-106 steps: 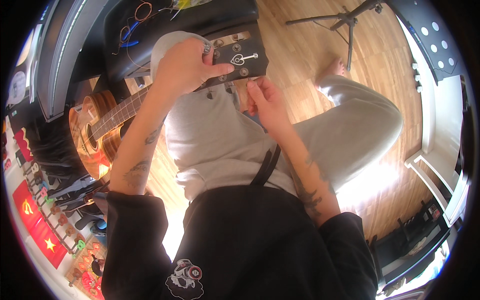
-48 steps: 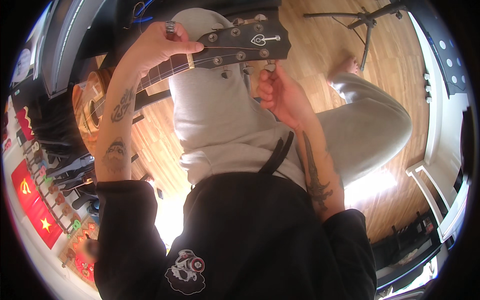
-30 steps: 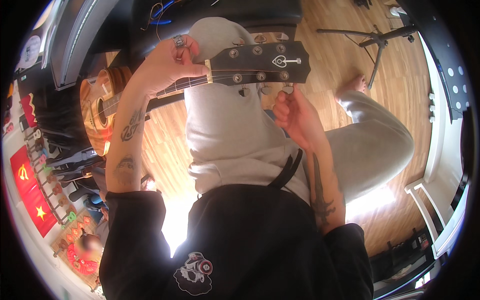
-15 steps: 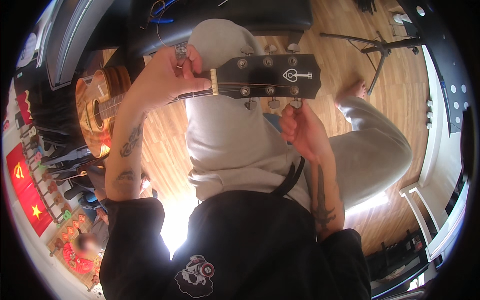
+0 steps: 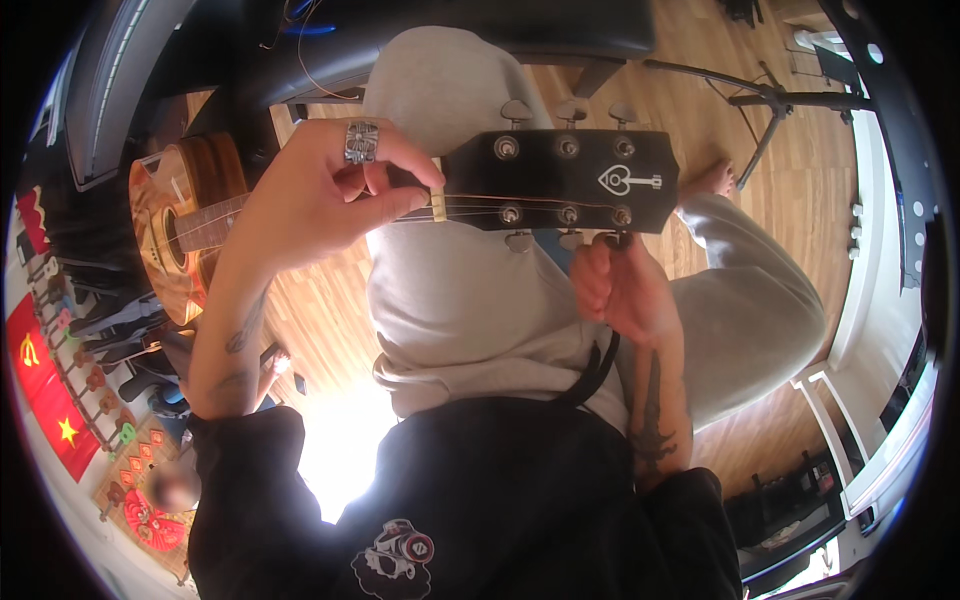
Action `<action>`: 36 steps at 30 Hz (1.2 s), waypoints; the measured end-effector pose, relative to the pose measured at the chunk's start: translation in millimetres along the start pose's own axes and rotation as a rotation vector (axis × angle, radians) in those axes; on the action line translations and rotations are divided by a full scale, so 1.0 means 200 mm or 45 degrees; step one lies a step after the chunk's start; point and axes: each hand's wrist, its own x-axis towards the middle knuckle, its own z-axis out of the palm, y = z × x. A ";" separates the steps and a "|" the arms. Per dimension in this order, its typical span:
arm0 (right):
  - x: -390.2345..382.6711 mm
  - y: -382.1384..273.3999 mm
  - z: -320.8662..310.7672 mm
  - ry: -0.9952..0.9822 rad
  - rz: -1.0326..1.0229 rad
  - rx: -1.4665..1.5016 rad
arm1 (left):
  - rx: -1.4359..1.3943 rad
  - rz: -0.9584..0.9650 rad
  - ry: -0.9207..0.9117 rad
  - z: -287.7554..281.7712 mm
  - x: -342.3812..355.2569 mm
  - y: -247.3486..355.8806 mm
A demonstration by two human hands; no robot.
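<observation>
An acoustic guitar lies across me, its wooden body (image 5: 150,215) at the left and its black headstock (image 5: 590,180) to the right above my thigh. My left hand (image 5: 325,195), wearing a wide silver ring (image 5: 361,142), is at the pale nut (image 5: 438,206). Its thumb and index finger pinch around a copper-coloured string (image 5: 530,197) that runs over the headstock to the lower-row post nearest the tip. Below that post, my right hand (image 5: 625,285) is closed on a tuning peg (image 5: 619,240), mostly hidden by the fingers. Other metal pegs line both headstock edges.
A black padded bench (image 5: 450,65) stands beyond my knee, with a loose string (image 5: 318,72) hanging over its edge. A black tripod stand (image 5: 775,100) is on the wooden floor at far right. Another person (image 5: 172,490) sits at lower left, near small wall-hung instruments.
The headstock has shifted slightly right and downward in view, with both hands moving along. My left index finger has stretched out to the nut. My right hand stays on the same peg.
</observation>
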 end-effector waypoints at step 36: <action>0.02 -0.02 0.02 -0.014 -0.039 -0.163 | 1.752 0.488 -0.471 0.06 0.10 0.36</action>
